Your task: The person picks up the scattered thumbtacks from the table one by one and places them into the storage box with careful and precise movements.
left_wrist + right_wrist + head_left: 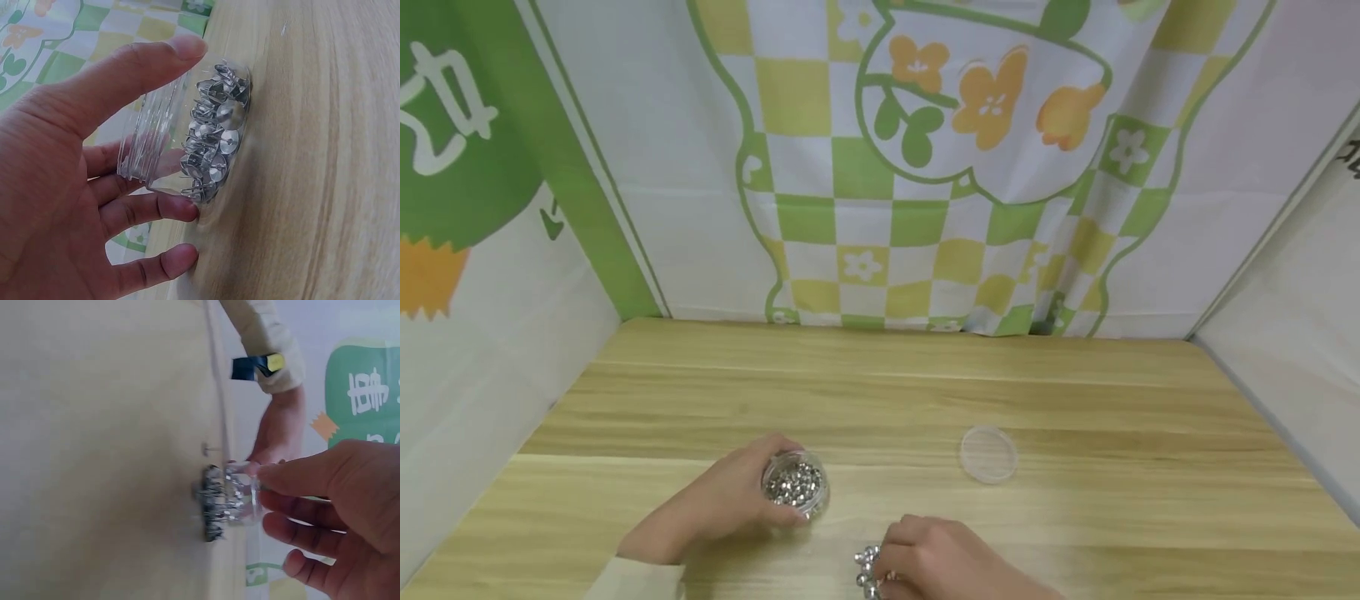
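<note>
Quietly, a person at a wood-grain desk (1075, 400) works with 2 hands over metal thumbtacks. The left hand (741, 492) curves its thumb and fingers around a clear jar (150, 137), which stands nearly upright with its mouth uncovered and tacks (793, 483) heaped inside; whether its base touches the desk cannot be told. The right hand (936, 558), its fingers loosely bent and thumb slightly apart, hangs at a loose pile of tacks (867, 575) on the desk, partly hiding it; no tack can be plainly seen in its fingers. At least 1 stray tack (206, 449) lies just beside the pile, while a clear round lid (988, 455) rests flat on the desk, well apart from the jar.

The step in hand appears to be gathering up the spilled pieces, though the pictures alone cannot settle whether they are bound for the jar. The next move likely calls for a light pinch on a few tacks, fingertips wary of the points, with the left hand holding the jar steady and its mouth unobstructed.
</note>
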### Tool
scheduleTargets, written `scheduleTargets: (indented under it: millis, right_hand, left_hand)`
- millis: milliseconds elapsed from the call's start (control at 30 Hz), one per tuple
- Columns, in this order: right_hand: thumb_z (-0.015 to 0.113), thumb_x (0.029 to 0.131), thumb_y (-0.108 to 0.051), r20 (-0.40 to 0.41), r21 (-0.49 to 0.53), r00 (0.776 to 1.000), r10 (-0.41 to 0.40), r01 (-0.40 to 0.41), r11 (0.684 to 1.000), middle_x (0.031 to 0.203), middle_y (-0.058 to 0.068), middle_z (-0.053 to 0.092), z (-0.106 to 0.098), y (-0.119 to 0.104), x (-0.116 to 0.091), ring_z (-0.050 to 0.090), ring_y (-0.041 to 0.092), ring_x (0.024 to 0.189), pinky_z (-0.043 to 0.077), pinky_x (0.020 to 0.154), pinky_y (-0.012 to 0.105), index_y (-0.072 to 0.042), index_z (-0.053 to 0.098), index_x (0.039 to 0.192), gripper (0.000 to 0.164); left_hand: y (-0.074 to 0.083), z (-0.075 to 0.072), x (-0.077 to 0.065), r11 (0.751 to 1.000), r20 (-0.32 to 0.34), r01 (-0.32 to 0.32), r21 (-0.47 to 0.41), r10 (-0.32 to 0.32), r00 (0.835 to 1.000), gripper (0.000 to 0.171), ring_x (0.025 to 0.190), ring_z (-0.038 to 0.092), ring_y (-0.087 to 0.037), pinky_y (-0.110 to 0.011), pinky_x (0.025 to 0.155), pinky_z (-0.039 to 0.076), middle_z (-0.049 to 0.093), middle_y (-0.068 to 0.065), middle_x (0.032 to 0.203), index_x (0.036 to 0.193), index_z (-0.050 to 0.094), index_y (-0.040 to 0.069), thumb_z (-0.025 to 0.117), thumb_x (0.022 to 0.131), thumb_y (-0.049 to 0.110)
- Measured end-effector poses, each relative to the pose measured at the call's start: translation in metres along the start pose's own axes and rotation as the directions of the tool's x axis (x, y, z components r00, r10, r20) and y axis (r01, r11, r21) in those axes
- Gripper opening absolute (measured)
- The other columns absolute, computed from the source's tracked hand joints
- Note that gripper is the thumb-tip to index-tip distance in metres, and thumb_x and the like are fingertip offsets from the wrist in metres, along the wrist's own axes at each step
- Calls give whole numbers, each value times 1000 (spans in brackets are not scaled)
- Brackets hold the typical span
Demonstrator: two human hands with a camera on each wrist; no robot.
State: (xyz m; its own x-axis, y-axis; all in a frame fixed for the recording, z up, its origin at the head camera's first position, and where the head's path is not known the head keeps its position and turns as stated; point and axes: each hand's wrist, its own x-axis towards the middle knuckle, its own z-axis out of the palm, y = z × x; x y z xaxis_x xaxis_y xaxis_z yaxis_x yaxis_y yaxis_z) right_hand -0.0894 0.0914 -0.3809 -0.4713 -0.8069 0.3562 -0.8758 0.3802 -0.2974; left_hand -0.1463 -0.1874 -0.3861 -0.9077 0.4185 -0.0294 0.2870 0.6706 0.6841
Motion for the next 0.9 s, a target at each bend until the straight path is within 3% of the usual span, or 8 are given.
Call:
scheduleTargets:
  millis: [233,333,467,700,900]
  right_hand:
    - [71,87,-12,-70,92,994,89,-82,992,90,-5,71,1,15,54,63,2,84,57,74,14,-13,73,94,7]
    - [71,86,-12,-83,83,991,102,-95,992,92,-3,73,10,23,79,64,4,85,57,77,15,-11,74,95,9]
    - [71,86,-13,-84,47,991,108,-104,993,95,-2,74,20,30,97,64,5,87,57,80,16,-11,74,98,12]
    - [72,85,-14,-98,26,990,98,-96,995,98,0,74,25,35,101,65,7,90,57,83,19,-10,73,99,14]
    - [71,87,-18,-67,21,989,134,-133,991,98,-3,72,14,28,71,62,7,93,58,83,24,-12,72,101,16]
  left_hand:
    - [0,1,1,1000,13,0,-9,0,1000,75,96,61,-25,-55,84,55,67,-9,110,120,57,11,86,59,43]
    - [0,0,1,1000,11,-6,-1,6,1000,71,97,61,-25,-56,84,54,67,-7,110,118,58,13,86,60,43]
    - [-1,1,2,1000,11,-15,-4,15,1000,67,101,59,-25,-58,89,51,67,-5,112,115,59,15,85,61,45]
    - [0,1,3,1000,18,-13,6,13,1000,68,97,59,-23,-55,86,52,67,-4,108,115,58,14,85,61,47]
    - [1,-1,0,1000,12,7,4,-7,1000,76,101,61,-30,-60,88,52,67,-10,114,120,57,10,86,59,43]
